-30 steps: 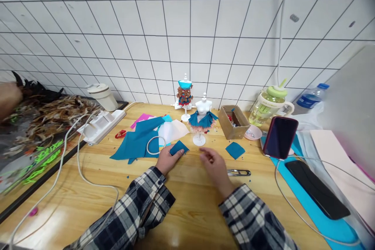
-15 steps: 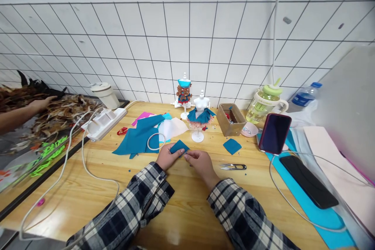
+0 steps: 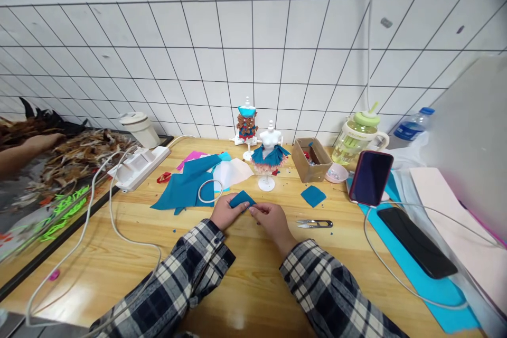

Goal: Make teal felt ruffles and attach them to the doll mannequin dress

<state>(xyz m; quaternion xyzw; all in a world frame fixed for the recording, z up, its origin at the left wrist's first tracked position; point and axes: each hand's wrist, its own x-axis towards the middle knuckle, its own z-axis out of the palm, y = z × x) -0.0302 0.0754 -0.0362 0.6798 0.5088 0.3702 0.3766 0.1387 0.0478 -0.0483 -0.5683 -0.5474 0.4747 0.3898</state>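
My left hand [image 3: 225, 213] is closed on a small piece of teal fabric [image 3: 242, 199], thumb on top. At the fabric's right edge, my right hand [image 3: 270, 218] pinches with thumb and fingertips; whether it grips the cloth or something tiny is too small to tell. Just beyond stands a white mini dress form [image 3: 270, 140] wearing a teal and pink skirt [image 3: 270, 156]. A second dress form [image 3: 247, 124] in turquoise and brown is behind it. Thread snips [image 3: 315, 224] and a teal fabric square [image 3: 313, 196] lie to the right.
Larger teal fabric [image 3: 186, 187] and a white ring [image 3: 211, 190] lie left. A cardboard box [image 3: 311, 160], pink bowl [image 3: 336, 173], drink jug [image 3: 355, 137] and propped phone [image 3: 371, 178] stand right. A power strip [image 3: 138, 167] and cables are left; another person's hand [image 3: 43, 142] touches feathers.
The view has shifted slightly. My hands stay together at the small teal fabric, with the right fingertips a touch closer to its edge. The other person's hand has moved a little left.
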